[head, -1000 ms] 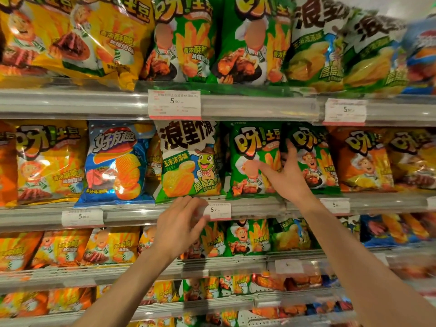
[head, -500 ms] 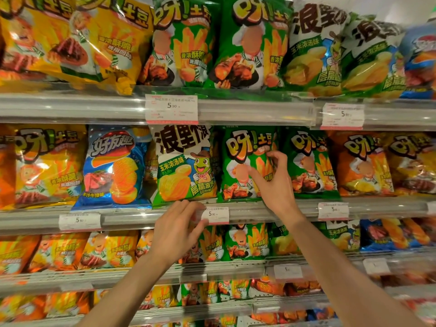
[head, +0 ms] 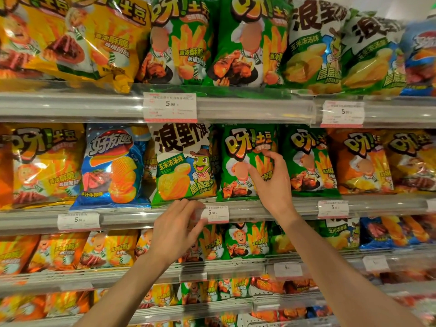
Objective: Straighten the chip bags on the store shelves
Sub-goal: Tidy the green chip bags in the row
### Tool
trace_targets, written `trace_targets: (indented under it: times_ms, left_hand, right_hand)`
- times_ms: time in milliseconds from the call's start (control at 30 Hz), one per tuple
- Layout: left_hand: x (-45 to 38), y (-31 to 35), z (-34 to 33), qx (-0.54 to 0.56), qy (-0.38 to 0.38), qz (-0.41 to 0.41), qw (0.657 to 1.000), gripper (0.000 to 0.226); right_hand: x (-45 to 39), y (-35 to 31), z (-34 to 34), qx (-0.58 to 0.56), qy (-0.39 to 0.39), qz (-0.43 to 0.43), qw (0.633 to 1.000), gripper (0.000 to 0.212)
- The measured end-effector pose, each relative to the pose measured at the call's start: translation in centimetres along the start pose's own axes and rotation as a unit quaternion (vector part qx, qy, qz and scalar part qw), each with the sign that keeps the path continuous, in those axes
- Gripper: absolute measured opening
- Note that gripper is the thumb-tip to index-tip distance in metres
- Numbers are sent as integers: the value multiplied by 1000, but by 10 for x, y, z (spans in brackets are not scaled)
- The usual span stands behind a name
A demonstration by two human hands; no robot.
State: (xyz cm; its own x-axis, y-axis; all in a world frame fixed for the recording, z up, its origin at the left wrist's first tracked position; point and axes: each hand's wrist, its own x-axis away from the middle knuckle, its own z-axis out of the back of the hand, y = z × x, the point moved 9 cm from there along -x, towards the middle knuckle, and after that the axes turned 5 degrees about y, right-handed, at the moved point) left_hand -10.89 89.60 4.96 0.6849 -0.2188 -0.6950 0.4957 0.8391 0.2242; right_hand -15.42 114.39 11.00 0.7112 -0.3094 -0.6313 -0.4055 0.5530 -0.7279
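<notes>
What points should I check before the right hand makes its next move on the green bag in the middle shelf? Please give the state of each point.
1. Right hand has contact with the green fries bag: ok, fingers lie on its front.
2. Bag stands upright: ok, only a slight lean.
3. Bag's bottom sits behind the shelf rail: ok.
4. Neighbouring white and green frog bag is in line: not ok, its bottom edge hangs over the rail.
5. Left hand steadies that bag: cannot tell, its fingers are at the rail beside the price tag.
</notes>
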Motion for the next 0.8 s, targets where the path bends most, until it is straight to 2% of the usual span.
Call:
trace_targets:
  times_ms: [567, 700, 800]
  left_hand:
    - [1, -1, 0, 20, -15, 18, 1000, 25]
    - [7, -2, -1, 46, -8, 24, 999, 28]
    - [14, -4, -4, 55, -12, 16, 998, 35]
  right_hand:
    - [12, -4, -7, 67, -2, 1, 998, 58]
    - [29, 3, -11, 119, -25, -24, 992, 71]
    - [62, -6, -4, 134, 0, 29, 991, 75]
